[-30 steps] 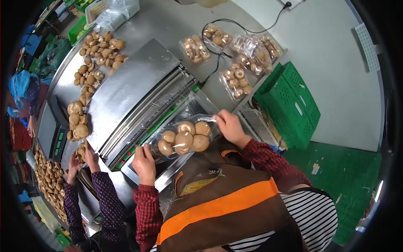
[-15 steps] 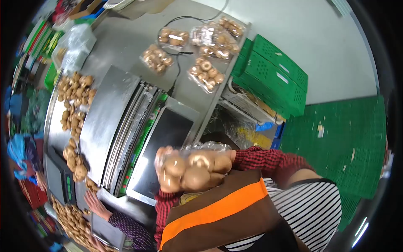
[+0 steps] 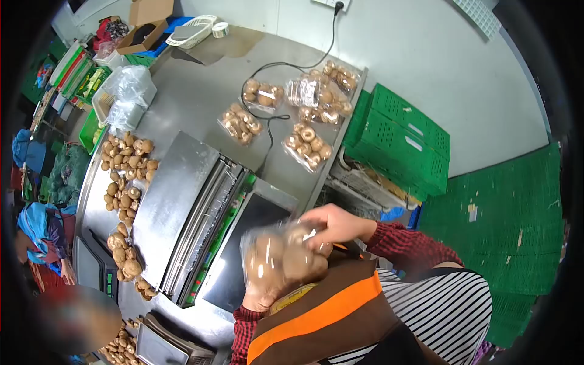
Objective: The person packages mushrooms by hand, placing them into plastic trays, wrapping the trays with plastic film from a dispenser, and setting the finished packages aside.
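Observation:
A clear plastic-wrapped pack of brown mushrooms (image 3: 283, 258) is in front of the apron, over the near edge of the wrapping machine. My right hand (image 3: 334, 225) comes from the right and lies over the pack's upper right end, its fingers bent onto the film. Low at the other end, my left hand (image 3: 260, 299) holds the pack from beneath, its fingers mostly hidden behind it. Beyond the pack are the machine's dark plate (image 3: 243, 231), its film rollers (image 3: 201, 225) and its metal cover (image 3: 173, 194).
Several wrapped packs (image 3: 307, 146) and a black cable (image 3: 267, 64) lie on the steel table (image 3: 201, 91). Loose mushrooms (image 3: 125, 194) line the left side. Green crates (image 3: 398, 140) stand right. A grey tray (image 3: 159, 347) sits at lower left, near a person's blurred head (image 3: 79, 319).
My right hand has moved from the pack's side onto its top, and the pack has tilted. The view has shifted. Another person's hands near the grey tray have gone from sight.

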A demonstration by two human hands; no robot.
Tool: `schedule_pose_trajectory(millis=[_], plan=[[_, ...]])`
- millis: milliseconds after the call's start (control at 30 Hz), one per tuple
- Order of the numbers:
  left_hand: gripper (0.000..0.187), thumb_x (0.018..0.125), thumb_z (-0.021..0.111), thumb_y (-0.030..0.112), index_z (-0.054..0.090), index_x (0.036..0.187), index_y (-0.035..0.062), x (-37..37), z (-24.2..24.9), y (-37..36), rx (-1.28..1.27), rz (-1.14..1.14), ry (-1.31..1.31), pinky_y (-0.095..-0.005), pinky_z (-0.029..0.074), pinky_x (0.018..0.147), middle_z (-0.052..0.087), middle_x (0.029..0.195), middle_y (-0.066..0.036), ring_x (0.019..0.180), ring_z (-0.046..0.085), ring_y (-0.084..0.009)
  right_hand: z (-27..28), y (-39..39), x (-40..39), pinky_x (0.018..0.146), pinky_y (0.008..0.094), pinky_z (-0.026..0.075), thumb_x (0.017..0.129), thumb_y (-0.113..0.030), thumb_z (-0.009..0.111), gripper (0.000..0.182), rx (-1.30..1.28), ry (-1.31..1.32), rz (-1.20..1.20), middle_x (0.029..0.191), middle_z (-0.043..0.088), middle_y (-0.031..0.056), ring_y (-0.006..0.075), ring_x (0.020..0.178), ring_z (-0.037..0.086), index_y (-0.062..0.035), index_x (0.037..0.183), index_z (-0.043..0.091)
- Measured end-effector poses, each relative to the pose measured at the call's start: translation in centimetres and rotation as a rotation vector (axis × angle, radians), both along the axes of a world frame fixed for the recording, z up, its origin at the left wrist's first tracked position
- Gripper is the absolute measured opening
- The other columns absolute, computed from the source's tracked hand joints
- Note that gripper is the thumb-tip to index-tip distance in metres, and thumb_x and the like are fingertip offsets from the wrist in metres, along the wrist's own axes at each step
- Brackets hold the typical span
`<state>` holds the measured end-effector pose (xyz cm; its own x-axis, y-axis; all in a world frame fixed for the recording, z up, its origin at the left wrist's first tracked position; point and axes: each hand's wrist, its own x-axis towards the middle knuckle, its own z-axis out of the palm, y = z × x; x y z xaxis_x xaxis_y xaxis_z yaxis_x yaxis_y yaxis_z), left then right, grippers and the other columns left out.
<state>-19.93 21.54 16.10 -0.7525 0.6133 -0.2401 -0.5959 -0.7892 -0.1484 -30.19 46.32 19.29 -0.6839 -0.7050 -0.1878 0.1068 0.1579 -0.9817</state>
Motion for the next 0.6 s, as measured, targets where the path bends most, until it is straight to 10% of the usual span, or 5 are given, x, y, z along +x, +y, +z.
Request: schedule_pose_trajectory(millis=[233, 333, 367, 467, 600], plan=[[0.052, 0.101, 0.046, 0.039, 0.049, 0.129, -0.0047, -2.7, -0.4, -2.9, -0.943, 0.358, 0.091, -0.0403, 0.045, 0.1, 0.058, 0.123, -0.02, 0.115, 0.057, -0.0302, -3.8, 4.0, -14.1, 0.081, 0.0281, 0.052, 0.095, -0.024, 0.062, 0.031, -0.105, -0.242, -0.761, 0.1, 0.067, 0.0055, 0.0142, 0.089, 0.063, 0.0017, 0.112, 0.064], [0.032, 0.101, 0.05, 0.023, 0.056, 0.12, -0.0018, -2.2, 1.7, -6.0, -1.133, 0.679, 0.028, -0.0347, 0.051, 0.086, 0.063, 0.108, -0.013, 0.099, 0.063, -0.0235, -10.2, 8.1, -24.6, 0.092, 0.0403, 0.046, 0.098, -0.038, 0.052, 0.044, 0.285, 0.488, -0.858, 0.112, 0.064, 0.0078, 0.0226, 0.107, 0.058, 0.0015, 0.117, 0.059], [0.027, 0.101, 0.051, 0.019, 0.057, 0.118, -0.0015, -1.3, 2.0, -7.8, -1.188, 0.814, 0.01, -0.034, 0.052, 0.083, 0.063, 0.106, -0.012, 0.097, 0.064, -0.0222, -11.9, 9.6, -28.0, 0.09, 0.0413, 0.047, 0.098, -0.036, 0.052, 0.046, 0.974, 0.978, -0.526, 0.113, 0.065, 0.0156, 0.0287, 0.104, 0.06, 0.004, 0.119, 0.056], [0.032, 0.094, 0.062, 0.013, 0.054, 0.121, -0.0022, 0.0, 0.8, -13.9, -1.928, 1.121, -0.219, -0.0329, 0.047, 0.09, 0.059, 0.111, -0.012, 0.105, 0.059, -0.022, -9.1, -1.6, -30.4, 0.086, 0.0354, 0.05, 0.092, -0.024, 0.062, 0.034, 0.307, 0.57, -0.937, 0.106, 0.067, 0.0196, 0.0245, 0.099, 0.065, 0.0037, 0.112, 0.062], [0.081, 0.079, 0.08, 0.021, 0.033, 0.142, -0.002, 0.2, -0.7, -23.0, -2.582, 1.051, -0.255, -0.0359, 0.032, 0.107, 0.038, 0.137, -0.019, 0.128, 0.039, -0.0287, -3.9, -24.6, -23.6, 0.087, 0.0324, 0.05, 0.092, -0.025, 0.063, 0.031, 0.195, 0.542, -0.267, 0.1, 0.07, 0.0113, 0.0216, 0.098, 0.065, -0.0019, 0.114, 0.064]])
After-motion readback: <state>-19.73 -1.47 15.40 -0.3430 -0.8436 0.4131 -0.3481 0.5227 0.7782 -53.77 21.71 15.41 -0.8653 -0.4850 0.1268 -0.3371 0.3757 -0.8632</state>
